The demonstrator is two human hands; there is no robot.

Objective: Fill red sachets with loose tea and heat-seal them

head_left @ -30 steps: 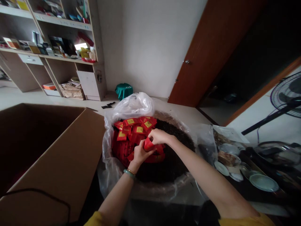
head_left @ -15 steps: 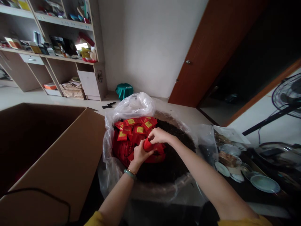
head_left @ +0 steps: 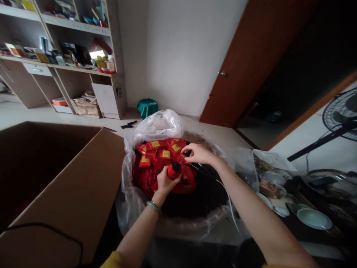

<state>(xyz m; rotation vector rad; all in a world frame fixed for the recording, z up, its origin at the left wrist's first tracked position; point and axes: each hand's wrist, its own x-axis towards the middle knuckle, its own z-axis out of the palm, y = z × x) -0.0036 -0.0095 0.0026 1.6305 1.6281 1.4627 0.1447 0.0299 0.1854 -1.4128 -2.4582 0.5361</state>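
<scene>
My left hand point(head_left: 166, 181) is closed around a small red packet point(head_left: 173, 172). The packet stands upright with its mouth facing up, and dark loose material point(head_left: 176, 166) shows at the top. Just above and to the right is my right hand point(head_left: 198, 153), its fingers bent and the thumb and forefinger tips apart, with nothing visible between them. Under that hand lies a thin dark tool with a white cord point(head_left: 231, 208), partly hidden by the arm. Red packets with yellow labels point(head_left: 166, 153) are heaped behind my left hand, on dark leafy material point(head_left: 195, 203).
A wide round container lined with clear plastic point(head_left: 128, 167) holds the packets and leafy material. Left of it stands an open cardboard box point(head_left: 75, 186). Bowls point(head_left: 314, 217) and jars point(head_left: 272, 184) sit at the right, below a standing fan point(head_left: 341, 115). A green covered bin point(head_left: 147, 108) stands behind.
My right hand has left the top of the red packet and moved up and right. The packet's mouth is now uncovered, showing dark material. My left hand has barely moved.
</scene>
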